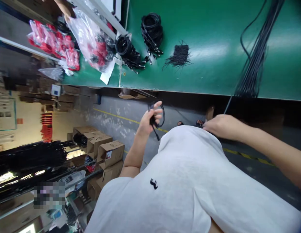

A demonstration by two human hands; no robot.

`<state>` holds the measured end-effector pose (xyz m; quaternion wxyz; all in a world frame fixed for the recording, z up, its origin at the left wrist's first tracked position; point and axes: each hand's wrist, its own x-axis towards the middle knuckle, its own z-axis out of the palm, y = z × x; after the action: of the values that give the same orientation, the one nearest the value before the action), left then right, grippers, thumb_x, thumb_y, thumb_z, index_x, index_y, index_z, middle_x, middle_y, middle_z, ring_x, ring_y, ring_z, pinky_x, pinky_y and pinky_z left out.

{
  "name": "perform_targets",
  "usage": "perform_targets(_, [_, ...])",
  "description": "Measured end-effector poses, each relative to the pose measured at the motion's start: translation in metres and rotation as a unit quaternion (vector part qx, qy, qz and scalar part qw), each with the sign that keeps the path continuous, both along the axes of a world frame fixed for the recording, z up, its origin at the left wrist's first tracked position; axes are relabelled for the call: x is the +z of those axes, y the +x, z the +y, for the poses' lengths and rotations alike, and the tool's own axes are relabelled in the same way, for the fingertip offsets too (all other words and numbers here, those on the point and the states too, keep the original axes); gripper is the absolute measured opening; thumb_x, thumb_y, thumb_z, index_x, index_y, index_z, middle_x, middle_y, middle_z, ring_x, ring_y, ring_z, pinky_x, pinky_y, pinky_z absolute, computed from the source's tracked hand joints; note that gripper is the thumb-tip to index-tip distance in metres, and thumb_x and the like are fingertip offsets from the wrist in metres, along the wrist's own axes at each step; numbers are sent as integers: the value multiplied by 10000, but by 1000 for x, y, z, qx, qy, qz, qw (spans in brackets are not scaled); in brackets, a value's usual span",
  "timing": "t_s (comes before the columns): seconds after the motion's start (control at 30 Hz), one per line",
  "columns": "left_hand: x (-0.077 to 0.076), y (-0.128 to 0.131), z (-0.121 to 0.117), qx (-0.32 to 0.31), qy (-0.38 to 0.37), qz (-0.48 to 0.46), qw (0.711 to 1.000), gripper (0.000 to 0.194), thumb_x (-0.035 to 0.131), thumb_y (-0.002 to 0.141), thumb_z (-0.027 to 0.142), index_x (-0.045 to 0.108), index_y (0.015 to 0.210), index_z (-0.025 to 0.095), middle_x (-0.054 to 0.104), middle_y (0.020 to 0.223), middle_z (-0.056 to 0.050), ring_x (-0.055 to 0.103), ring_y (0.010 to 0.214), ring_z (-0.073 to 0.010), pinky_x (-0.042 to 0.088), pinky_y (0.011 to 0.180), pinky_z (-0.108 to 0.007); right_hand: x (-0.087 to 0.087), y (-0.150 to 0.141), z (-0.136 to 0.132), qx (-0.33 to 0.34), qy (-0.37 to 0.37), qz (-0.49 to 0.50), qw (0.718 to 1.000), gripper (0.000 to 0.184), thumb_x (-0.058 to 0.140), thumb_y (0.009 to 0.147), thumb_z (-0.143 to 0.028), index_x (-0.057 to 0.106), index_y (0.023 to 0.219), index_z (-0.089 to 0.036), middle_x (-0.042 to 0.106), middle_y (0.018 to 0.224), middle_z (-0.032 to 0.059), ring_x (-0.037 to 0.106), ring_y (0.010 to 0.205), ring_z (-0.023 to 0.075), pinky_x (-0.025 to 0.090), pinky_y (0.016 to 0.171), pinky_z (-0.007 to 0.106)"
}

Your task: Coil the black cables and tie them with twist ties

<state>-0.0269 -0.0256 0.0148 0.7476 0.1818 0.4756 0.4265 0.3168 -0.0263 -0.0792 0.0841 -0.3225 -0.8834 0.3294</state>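
Head view: the near edge of the green worktop (208, 76) crosses the upper part of my picture, and both hands work off that edge, above the grey floor (111, 124). I have room between the left hand (148, 121) and the right hand (217, 124), well apart on either side of the front of the white shirt (179, 161). On the worktop, a small pile of short black strands (181, 53) sits between two groups of coiled cables, the larger coil (151, 29) and the smaller coil (128, 48), and the long cable bundle (257, 64), whose ends reach the edge. That bundle runs out of my frame at the top. The white shirt partly covers two dark shoe tips (199, 122), and blur makes the right fingertips hard to read. Another person's forearm (63, 8), cut off by the frame, meets a clear bag of red pieces (99, 48). The left fingers grasp the black cable (164, 113): its loop stands out beside them, and a short end hangs below the palm. The right fingers are curled together by a thin strand (227, 105) leading from the bundle; I cannot tell whether they grip it.
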Motion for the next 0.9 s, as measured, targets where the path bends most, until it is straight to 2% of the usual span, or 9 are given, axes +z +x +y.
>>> perform_targets(0.1, [-20, 23, -2, -124, -8, 53, 991, 368, 758, 812, 386, 664, 1069, 140, 757, 926, -93, 727, 811, -165, 559, 722, -244, 50, -55, -8, 86, 34, 46, 995, 460, 343, 1024, -416, 697, 831, -195, 706, 752, 74, 592, 643, 162, 321, 623, 295])
perform_targets(0.17, [-28, 38, -7, -205, 7, 81, 975, 403, 759, 799, 458, 670, 1003, 122, 755, 918, -112, 723, 843, -188, 552, 796, -287, 66, -76, 4, 94, 33, 70, 993, 450, 335, 1024, -404, 706, 873, -199, 714, 789, 66, 594, 662, 154, 313, 605, 277])
perform_targets(0.3, [-26, 45, -18, -388, 20, 77, 918, 442, 673, 850, 536, 671, 888, 95, 683, 672, -53, 603, 544, -107, 505, 625, -248, 64, -65, 27, 91, -30, 73, 993, 407, 396, 993, -419, 696, 833, -197, 705, 793, 55, 598, 702, 158, 337, 616, 264])
perform_targets(0.43, [-19, 36, -19, -377, -18, 18, 926, 459, 672, 851, 536, 649, 1004, 104, 615, 592, 1, 519, 452, -89, 484, 555, -251, 57, -38, 27, 41, -131, 67, 988, 425, 381, 991, -462, 693, 856, -207, 696, 801, 34, 605, 716, 151, 368, 646, 258])
perform_targets(0.6, [-14, 46, -18, -423, -48, -26, 905, 487, 716, 814, 524, 682, 1008, 78, 589, 566, -11, 472, 419, -83, 385, 439, -220, 49, -48, 31, 33, -138, 78, 987, 415, 418, 970, -489, 700, 839, -213, 698, 820, 34, 598, 740, 163, 374, 679, 274])
perform_targets(0.67, [-9, 44, -21, -413, -63, -42, 907, 487, 735, 787, 539, 699, 944, 79, 466, 458, 48, 360, 352, -60, 299, 374, -200, 29, -38, 43, 17, -127, 92, 987, 408, 432, 968, -497, 715, 876, -218, 713, 870, 39, 606, 783, 170, 390, 735, 289])
perform_targets(0.77, [4, 24, -25, -335, -33, -58, 940, 450, 761, 736, 566, 700, 787, 124, 263, 341, 114, 201, 262, -39, 195, 296, -183, -22, 14, 64, -85, -63, 45, 993, 397, 420, 991, -442, 738, 953, -206, 730, 1018, 83, 603, 930, 196, 369, 886, 344])
perform_targets(0.83, [14, 5, -25, -209, 20, -52, 976, 404, 739, 751, 571, 691, 732, 170, 130, 303, 141, 85, 220, -29, 131, 261, -171, -52, 57, 70, -166, -23, -45, 985, 376, 427, 1004, -371, 744, 1026, -170, 708, 1145, 140, 578, 1020, 212, 307, 963, 392])
perform_targets(0.9, [21, -8, -21, -58, 51, -22, 997, 369, 647, 844, 563, 695, 763, 206, 90, 301, 145, 22, 205, -25, 92, 253, -160, -66, 83, 65, -179, -12, -128, 975, 348, 454, 1001, -308, 752, 1030, -132, 706, 1143, 175, 573, 975, 203, 297, 935, 391])
